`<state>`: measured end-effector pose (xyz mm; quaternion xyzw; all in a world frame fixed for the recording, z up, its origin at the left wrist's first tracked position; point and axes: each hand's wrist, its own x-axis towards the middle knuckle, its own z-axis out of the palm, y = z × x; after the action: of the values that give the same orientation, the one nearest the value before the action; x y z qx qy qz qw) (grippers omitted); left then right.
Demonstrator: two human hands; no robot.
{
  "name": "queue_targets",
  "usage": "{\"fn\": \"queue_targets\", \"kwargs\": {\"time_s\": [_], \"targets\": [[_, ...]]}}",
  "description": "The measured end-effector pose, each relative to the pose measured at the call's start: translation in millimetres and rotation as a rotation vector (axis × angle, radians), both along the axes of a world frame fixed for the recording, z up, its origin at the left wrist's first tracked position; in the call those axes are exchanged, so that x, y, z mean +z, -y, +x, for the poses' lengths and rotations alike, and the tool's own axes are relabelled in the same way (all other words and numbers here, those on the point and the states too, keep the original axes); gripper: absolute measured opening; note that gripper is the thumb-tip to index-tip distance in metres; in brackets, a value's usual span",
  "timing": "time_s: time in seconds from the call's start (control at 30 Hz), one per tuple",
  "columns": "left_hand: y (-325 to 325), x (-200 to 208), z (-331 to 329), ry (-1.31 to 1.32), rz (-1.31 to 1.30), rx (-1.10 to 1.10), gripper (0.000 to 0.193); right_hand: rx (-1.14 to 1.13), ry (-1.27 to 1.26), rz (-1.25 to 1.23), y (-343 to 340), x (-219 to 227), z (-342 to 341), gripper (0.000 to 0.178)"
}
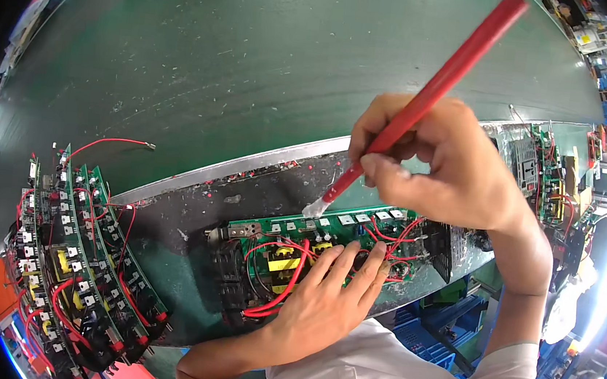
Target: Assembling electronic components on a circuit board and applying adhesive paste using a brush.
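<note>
A long red-handled brush [438, 85] slants through my right hand [452, 167], pinched between thumb and fingers. Whitish paste coats its tip, which meets the far edge of a green circuit board [263, 228]. White pads [363, 218] line that edge. My left hand [333, 295] lies over the near side of the board, fingers stretched out and resting on its parts. Yellow-wrapped transformers [283, 263] and thick red wires [301, 271] show beside the left fingers. Black fans [231, 274] sit at the board's left end; a black grille [438, 248] stands at its right end. My left palm hides some parts.
Several similar circuit boards [84, 263] stand in a row at the left, with loose red wires. More boards [550, 169] lie at the far right. A metal rail [240, 163] runs behind the work, before a wide green surface [221, 57]. Blue crates [424, 340] are below the bench.
</note>
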<state>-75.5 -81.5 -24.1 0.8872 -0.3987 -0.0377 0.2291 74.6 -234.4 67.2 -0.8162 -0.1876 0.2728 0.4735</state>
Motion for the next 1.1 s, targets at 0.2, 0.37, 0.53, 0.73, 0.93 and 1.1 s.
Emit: {"fn": "queue_targets", "kwargs": {"time_s": [0.2, 0.37, 0.53, 0.73, 0.93, 1.1], "targets": [[0, 0, 0, 0.011, 0.003, 0.003, 0.042, 0.024, -0.031, 0.150, 1, 2, -4, 0.013], [-1, -1, -2, 0.023, 0.013, -0.002, 0.043, -0.067, -0.024, 0.130, -4, 10, 1, 0.013], [-1, -1, -2, 0.042, 0.032, -0.003, 0.042, -0.027, -0.002, 0.070, -7, -2, 1, 0.012], [0, -3, -5, 0.053, 0.026, 0.024, 0.041, 0.003, 0.106, 0.127, -15, -17, 1, 0.015], [-2, -2, -4, 0.037, 0.012, 0.028, 0.039, -0.003, -0.040, 0.201, -19, -9, 0, 0.015], [-1, -3, -4, 0.045, 0.014, 0.030, 0.040, -0.018, 0.019, 0.202, -22, -16, 5, 0.015]]}}
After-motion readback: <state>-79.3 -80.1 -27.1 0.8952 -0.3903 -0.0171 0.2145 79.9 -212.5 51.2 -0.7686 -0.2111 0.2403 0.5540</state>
